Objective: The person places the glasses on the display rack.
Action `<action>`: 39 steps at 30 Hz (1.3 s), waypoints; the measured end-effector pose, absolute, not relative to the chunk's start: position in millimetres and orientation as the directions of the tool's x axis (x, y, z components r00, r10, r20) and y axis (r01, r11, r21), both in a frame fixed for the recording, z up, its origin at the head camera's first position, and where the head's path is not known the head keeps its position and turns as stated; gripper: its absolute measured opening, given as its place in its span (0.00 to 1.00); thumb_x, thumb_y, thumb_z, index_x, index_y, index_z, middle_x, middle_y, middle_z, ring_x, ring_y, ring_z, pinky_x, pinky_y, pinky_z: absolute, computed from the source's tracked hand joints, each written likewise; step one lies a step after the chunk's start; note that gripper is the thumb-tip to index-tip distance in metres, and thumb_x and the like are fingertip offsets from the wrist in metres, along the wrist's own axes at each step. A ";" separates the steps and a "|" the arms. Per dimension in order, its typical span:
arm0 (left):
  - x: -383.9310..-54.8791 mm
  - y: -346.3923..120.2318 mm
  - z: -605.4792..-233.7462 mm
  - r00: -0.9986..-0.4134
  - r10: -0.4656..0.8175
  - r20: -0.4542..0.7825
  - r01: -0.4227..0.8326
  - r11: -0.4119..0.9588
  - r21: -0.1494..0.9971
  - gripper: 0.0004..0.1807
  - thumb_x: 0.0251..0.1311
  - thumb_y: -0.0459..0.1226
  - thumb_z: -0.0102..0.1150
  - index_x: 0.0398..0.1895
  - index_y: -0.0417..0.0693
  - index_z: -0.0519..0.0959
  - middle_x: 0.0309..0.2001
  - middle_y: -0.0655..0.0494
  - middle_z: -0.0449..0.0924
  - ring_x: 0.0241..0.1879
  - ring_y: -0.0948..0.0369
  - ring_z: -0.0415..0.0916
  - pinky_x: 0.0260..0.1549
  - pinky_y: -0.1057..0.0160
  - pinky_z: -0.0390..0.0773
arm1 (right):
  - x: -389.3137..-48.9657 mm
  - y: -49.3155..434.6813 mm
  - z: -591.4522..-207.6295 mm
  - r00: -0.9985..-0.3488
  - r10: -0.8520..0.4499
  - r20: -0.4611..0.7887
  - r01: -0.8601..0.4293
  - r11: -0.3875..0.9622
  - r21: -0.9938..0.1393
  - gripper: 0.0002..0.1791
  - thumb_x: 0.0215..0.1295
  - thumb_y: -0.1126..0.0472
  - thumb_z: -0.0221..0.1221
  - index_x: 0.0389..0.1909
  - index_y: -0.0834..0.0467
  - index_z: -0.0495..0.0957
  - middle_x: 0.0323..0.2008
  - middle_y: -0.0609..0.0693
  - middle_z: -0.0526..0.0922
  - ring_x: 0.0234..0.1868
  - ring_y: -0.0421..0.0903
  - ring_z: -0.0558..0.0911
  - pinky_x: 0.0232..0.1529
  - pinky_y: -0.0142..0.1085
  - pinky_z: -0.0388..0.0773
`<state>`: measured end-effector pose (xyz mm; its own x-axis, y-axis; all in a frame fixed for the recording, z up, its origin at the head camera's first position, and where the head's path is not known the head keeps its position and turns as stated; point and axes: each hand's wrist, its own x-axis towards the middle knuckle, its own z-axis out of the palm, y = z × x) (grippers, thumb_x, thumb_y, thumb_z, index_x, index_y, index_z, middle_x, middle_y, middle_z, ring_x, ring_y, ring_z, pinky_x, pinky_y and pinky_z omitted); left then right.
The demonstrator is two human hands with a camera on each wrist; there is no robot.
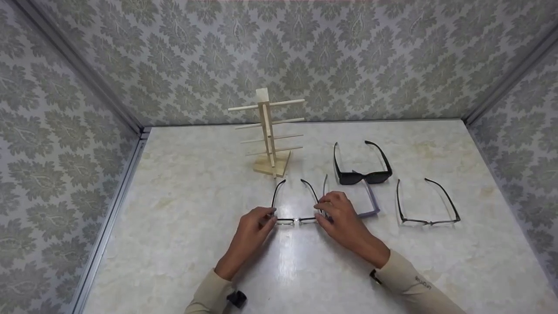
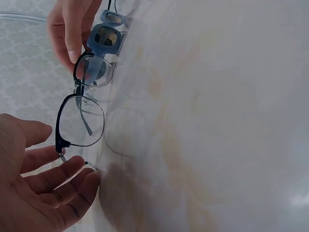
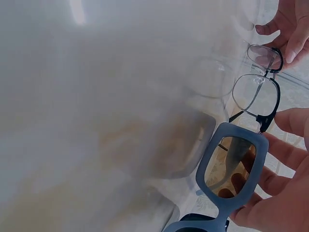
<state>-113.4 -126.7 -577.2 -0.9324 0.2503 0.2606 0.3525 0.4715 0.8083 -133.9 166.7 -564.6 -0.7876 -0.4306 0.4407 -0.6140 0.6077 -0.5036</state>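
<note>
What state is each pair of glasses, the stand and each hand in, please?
Browline eyeglasses, temples unfolded.
Blue-framed sunglasses, temples unfolded.
Black sunglasses, temples unfolded.
Rightmost clear-lens eyeglasses, temples unfolded.
Wooden eyewear stand, upright.
Left hand, at browline eyeglasses' left end.
Right hand, touching their right end.

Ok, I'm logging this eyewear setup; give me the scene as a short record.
Half-rim glasses: dark upper rims, temples unfolded, between the hands
Left hand: at their left front corner, grip unclear
Right hand: at their right front corner, grip unclear
Blue-purple sunglasses: beside them, partly behind the right hand
Black sunglasses: beyond the blue-purple pair, temples unfolded
Rightmost glasses: front toward the person, temples unfolded
Wooden stand: upright, pegs on both sides
</note>
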 end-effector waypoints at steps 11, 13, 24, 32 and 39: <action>-112.3 -124.7 -580.2 -0.902 0.303 0.308 0.423 0.472 0.774 0.12 0.75 0.29 0.67 0.54 0.28 0.87 0.41 0.50 0.88 0.37 0.61 0.84 0.37 0.62 0.86 | -134.2 163.8 -563.3 -0.781 -0.454 0.428 -0.622 0.622 -0.475 0.07 0.72 0.66 0.71 0.46 0.66 0.92 0.45 0.57 0.89 0.62 0.67 0.80 0.65 0.64 0.75; -113.4 -126.2 -586.4 -0.887 0.309 0.344 0.456 0.456 0.765 0.12 0.76 0.30 0.66 0.55 0.29 0.88 0.40 0.51 0.88 0.37 0.62 0.83 0.36 0.63 0.85 | -134.0 163.4 -564.5 -0.771 -0.452 0.448 -0.634 0.612 -0.473 0.07 0.72 0.67 0.71 0.45 0.67 0.91 0.44 0.58 0.89 0.61 0.67 0.80 0.65 0.64 0.75; -101.7 -122.5 -574.0 -0.931 0.247 0.268 0.356 0.457 0.815 0.17 0.74 0.25 0.66 0.63 0.25 0.83 0.47 0.43 0.88 0.43 0.54 0.89 0.44 0.59 0.90 | -129.5 161.0 -562.2 -0.755 -0.419 0.504 -0.649 0.590 -0.481 0.13 0.67 0.70 0.73 0.50 0.70 0.90 0.48 0.58 0.86 0.58 0.62 0.82 0.60 0.55 0.82; -96.2 -122.7 -566.2 -0.923 0.186 0.337 0.385 0.431 0.816 0.16 0.75 0.26 0.67 0.62 0.27 0.84 0.48 0.41 0.88 0.48 0.52 0.89 0.45 0.57 0.91 | -125.6 160.7 -551.3 -0.793 -0.393 0.466 -0.609 0.540 -0.581 0.18 0.69 0.71 0.73 0.59 0.68 0.87 0.55 0.58 0.84 0.46 0.47 0.87 0.43 0.41 0.87; -93.0 -124.8 -561.7 -0.904 0.114 0.412 0.416 0.448 0.791 0.14 0.72 0.25 0.69 0.59 0.35 0.88 0.47 0.44 0.90 0.49 0.54 0.89 0.45 0.57 0.91 | -123.8 156.7 -544.1 -0.839 -0.349 0.417 -0.542 0.473 -0.694 0.21 0.68 0.75 0.72 0.62 0.69 0.86 0.57 0.58 0.81 0.48 0.47 0.91 0.47 0.41 0.91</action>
<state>-93.0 -124.8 -561.7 -0.9042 0.1136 0.4117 0.4165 0.4475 0.7914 -123.8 156.7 -544.1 -0.8388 -0.3495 0.4174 -0.5425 0.4727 -0.6944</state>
